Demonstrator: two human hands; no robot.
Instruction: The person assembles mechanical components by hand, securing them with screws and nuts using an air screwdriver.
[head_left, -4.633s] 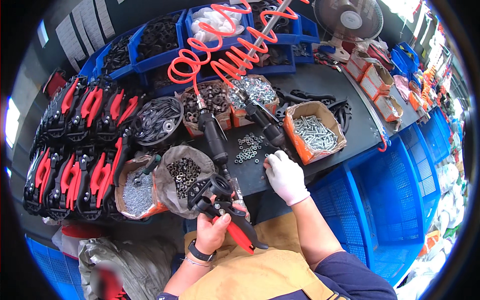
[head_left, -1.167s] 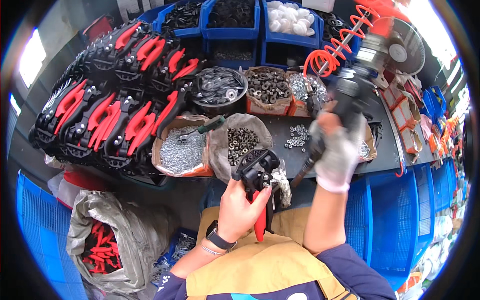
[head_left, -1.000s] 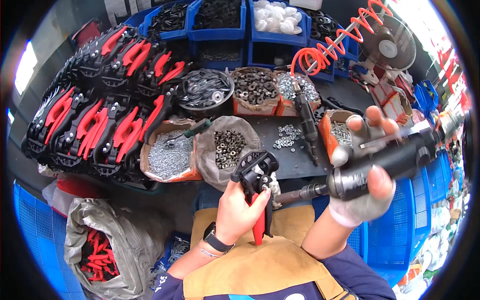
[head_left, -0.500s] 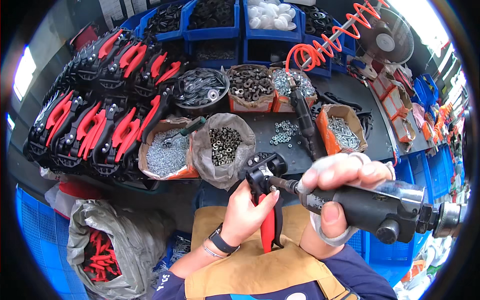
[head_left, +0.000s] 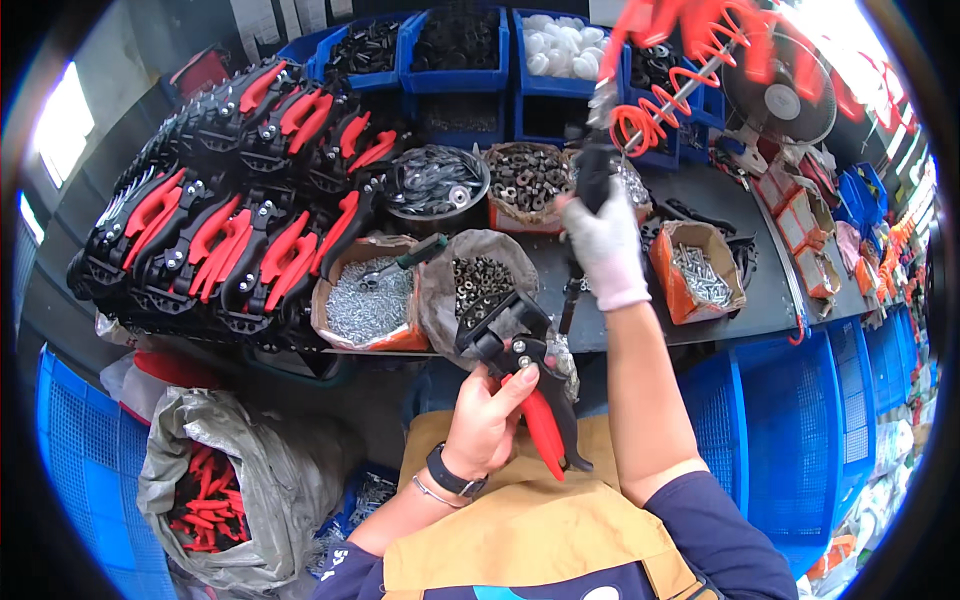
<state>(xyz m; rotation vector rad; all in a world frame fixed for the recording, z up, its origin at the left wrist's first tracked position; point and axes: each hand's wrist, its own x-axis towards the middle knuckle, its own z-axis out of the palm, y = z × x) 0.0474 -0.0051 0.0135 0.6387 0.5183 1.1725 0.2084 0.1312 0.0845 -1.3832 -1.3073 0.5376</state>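
Observation:
My left hand (head_left: pixel 483 420) grips a plier-like tool (head_left: pixel 545 425) with one red handle, one black handle and a black head. It is held above my lap, head up, handles pointing down to the right. In front of the bench's middle, my right hand (head_left: pixel 608 245), in a whitish glove, is wrapped round a black power screwdriver (head_left: pixel 596 175). The screwdriver stands roughly upright, its shaft toward the bench and its metal fitting at the top. Beyond the left hand lie an open bag of nuts (head_left: pixel 480 285) and a carton of small screws (head_left: pixel 370 305).
Rows of finished-looking red-and-black tools (head_left: pixel 230 240) cover the bench's left. A carton of bolts (head_left: pixel 705 275) stands right of my right arm. A red coiled hose (head_left: pixel 690 85) hangs at upper right. Blue bins (head_left: pixel 455 75) line the back. A sack of red handles (head_left: pixel 300 480) sits lower left.
My right hand has swung from beside the plier-like tool up and away over the bench, with a screwdriver now upright. The left hand has turned the plier-like tool; a red coil above is blurred.

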